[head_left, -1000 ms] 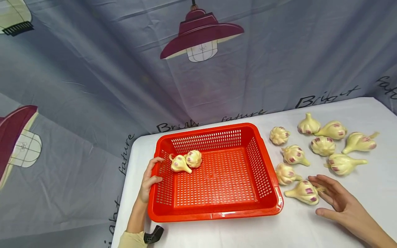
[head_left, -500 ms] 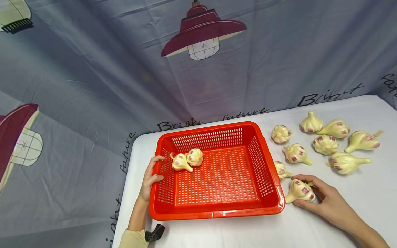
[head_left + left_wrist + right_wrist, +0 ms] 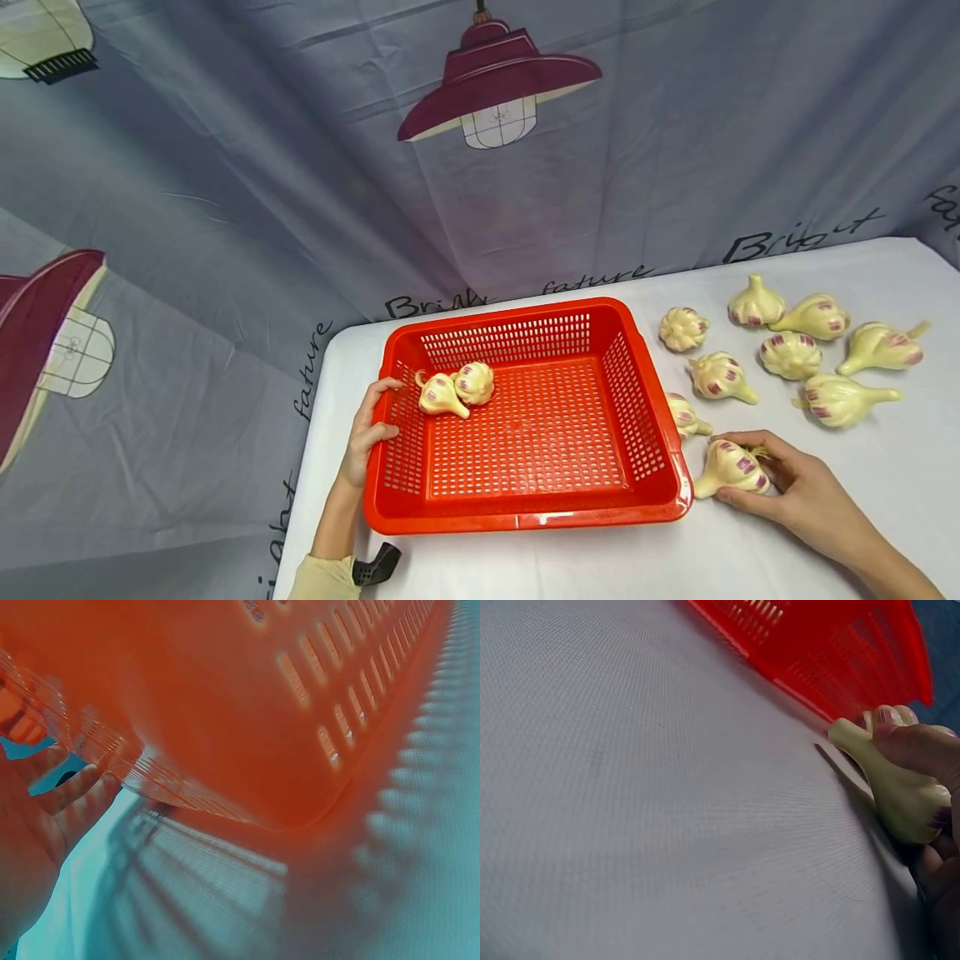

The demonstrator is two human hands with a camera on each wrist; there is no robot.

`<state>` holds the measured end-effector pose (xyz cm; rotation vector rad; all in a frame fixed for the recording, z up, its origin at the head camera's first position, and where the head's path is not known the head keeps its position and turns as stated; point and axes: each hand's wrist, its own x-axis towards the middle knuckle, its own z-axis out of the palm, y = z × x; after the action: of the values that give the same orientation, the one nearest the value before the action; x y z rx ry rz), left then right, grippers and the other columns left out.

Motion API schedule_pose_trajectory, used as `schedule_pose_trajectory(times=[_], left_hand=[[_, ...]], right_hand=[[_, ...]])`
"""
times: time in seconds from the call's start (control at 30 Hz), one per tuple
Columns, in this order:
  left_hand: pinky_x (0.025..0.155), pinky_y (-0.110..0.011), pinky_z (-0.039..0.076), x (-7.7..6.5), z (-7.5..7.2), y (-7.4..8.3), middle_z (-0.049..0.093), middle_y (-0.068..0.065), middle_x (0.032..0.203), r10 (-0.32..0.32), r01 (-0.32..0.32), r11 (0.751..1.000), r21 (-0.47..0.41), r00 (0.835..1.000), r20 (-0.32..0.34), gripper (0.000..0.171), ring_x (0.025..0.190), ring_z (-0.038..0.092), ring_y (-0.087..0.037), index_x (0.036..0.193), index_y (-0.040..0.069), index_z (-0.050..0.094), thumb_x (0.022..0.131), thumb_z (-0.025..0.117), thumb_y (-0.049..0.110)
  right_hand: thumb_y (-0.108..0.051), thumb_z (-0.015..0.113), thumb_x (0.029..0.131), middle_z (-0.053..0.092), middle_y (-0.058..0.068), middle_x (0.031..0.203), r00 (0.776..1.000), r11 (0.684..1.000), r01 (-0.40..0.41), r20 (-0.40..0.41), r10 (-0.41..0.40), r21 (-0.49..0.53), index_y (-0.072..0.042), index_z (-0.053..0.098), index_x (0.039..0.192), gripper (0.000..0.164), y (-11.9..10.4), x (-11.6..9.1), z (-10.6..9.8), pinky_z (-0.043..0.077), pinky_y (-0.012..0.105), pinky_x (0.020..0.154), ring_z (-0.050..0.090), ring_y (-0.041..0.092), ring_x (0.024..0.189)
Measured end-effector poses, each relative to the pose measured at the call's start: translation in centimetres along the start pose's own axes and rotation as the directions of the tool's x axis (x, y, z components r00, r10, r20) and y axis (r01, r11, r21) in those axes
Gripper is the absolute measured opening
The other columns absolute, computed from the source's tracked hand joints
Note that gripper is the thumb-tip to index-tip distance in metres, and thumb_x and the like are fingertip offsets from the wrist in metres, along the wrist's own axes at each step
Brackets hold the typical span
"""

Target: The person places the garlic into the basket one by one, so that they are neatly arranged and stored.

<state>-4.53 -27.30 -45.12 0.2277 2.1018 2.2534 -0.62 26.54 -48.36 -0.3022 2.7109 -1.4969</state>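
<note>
My left hand (image 3: 366,437) grips the left rim of a red plastic basket (image 3: 525,521), with fingers and thumb over the edge. In the left wrist view its fingers (image 3: 82,791) lie along the slotted wall. Inside the basket, at the left, are two garlic bulbs, one with a stem (image 3: 438,395) and a rounder one (image 3: 475,383). Beside the basket's front right corner my right hand (image 3: 802,492) holds another garlic bulb (image 3: 733,468) between thumb and fingers, its stem pointing at the basket. The right wrist view shows this bulb (image 3: 904,795) low over the white cloth.
Several more garlic bulbs lie right of the basket, the nearest one (image 3: 686,415) partly behind its rim and another (image 3: 722,377) farther back. A looser group, including a long-stemmed bulb (image 3: 843,400), spreads toward the far right. A grey curtain (image 3: 637,167) hangs behind the table.
My right hand has moved left from behind the front garlic bulb and taken hold of it, turning it slightly near the basket's corner. My left hand stays on the rim.
</note>
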Motion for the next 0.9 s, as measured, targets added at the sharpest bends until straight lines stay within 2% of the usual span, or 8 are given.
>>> schedule_pose_trajectory(times=[0.1,0.27,0.4,0.53,0.63,0.77,0.9], left_hand=[[0.077,-0.043,0.056,-0.1,0.0,0.0,0.035,-0.028,0.136,-0.005,0.005,1.0,0.007,1.0,0.0,0.062,0.109,0.048,-0.041,0.136,0.005,0.036,0.074,0.037,-0.002],[0.076,-0.042,0.056,-0.2,0.0,0.0,0.035,-0.028,0.137,-0.011,0.011,1.0,0.006,1.0,-0.002,0.062,0.108,0.049,-0.041,0.136,0.005,0.036,0.074,0.037,-0.002],[0.076,-0.042,0.057,-0.2,0.1,-0.1,0.035,-0.028,0.137,-0.012,0.012,1.0,0.01,1.0,-0.002,0.063,0.107,0.05,-0.041,0.136,0.005,0.036,0.074,0.037,-0.002],[0.076,-0.042,0.057,-0.2,0.1,-0.2,0.034,-0.03,0.136,-0.005,0.004,1.0,0.004,1.0,0.007,0.062,0.107,0.051,-0.041,0.136,0.003,0.035,0.074,0.037,-0.002],[0.076,-0.042,0.057,-0.1,0.0,-0.2,0.033,-0.031,0.136,0.0,0.0,1.0,0.003,1.0,0.015,0.062,0.107,0.05,-0.042,0.136,0.001,0.033,0.074,0.037,-0.002],[0.076,-0.042,0.057,-0.1,0.0,-0.2,0.034,-0.03,0.136,0.0,0.0,1.0,0.011,1.0,0.013,0.062,0.107,0.05,-0.042,0.136,0.001,0.033,0.074,0.038,-0.002],[0.077,-0.042,0.057,0.0,0.1,-0.1,0.036,-0.027,0.135,0.001,-0.001,1.0,0.02,1.0,-0.001,0.062,0.109,0.049,-0.043,0.135,0.003,0.035,0.074,0.038,-0.001]], right_hand=[[-0.012,0.089,0.075,0.065,-0.017,0.114,0.999,0.999,-0.038,0.003,0.038,-0.001,-0.011,0.063,0.127,0.058,-0.1,-0.1,-0.2,0.043,0.01,0.073,0.057,-0.003,0.094],[-0.008,0.087,0.076,0.065,-0.016,0.113,0.998,0.997,-0.068,0.014,0.067,0.042,-0.008,0.06,0.128,0.058,-0.6,0.1,-0.9,0.046,0.014,0.07,0.059,0.0,0.09],[0.0,0.085,0.076,0.067,-0.013,0.107,0.999,0.996,-0.042,0.002,0.042,0.084,-0.007,0.06,0.127,0.058,-1.3,0.6,-1.8,0.048,0.018,0.064,0.06,0.003,0.083],[0.01,0.083,0.073,0.067,-0.013,0.103,1.0,0.993,0.008,-0.031,-0.004,0.118,-0.013,0.061,0.125,0.061,-2.2,1.5,-3.1,0.048,0.022,0.057,0.059,0.005,0.075],[0.014,0.08,0.073,0.066,-0.013,0.101,0.998,0.992,0.033,-0.051,-0.027,0.126,-0.02,0.061,0.124,0.065,-3.4,2.5,-4.4,0.048,0.02,0.055,0.058,0.004,0.072],[0.017,0.077,0.074,0.066,-0.011,0.097,0.995,0.988,0.068,-0.076,-0.058,0.142,-0.024,0.061,0.122,0.066,-5.7,4.1,-6.3,0.049,0.018,0.056,0.059,0.003,0.07],[0.023,0.073,0.074,0.066,-0.005,0.094,0.992,0.978,0.095,-0.104,-0.077,0.185,-0.016,0.063,0.122,0.063,-8.2,5.9,-8.2,0.048,0.021,0.051,0.058,0.007,0.065]])
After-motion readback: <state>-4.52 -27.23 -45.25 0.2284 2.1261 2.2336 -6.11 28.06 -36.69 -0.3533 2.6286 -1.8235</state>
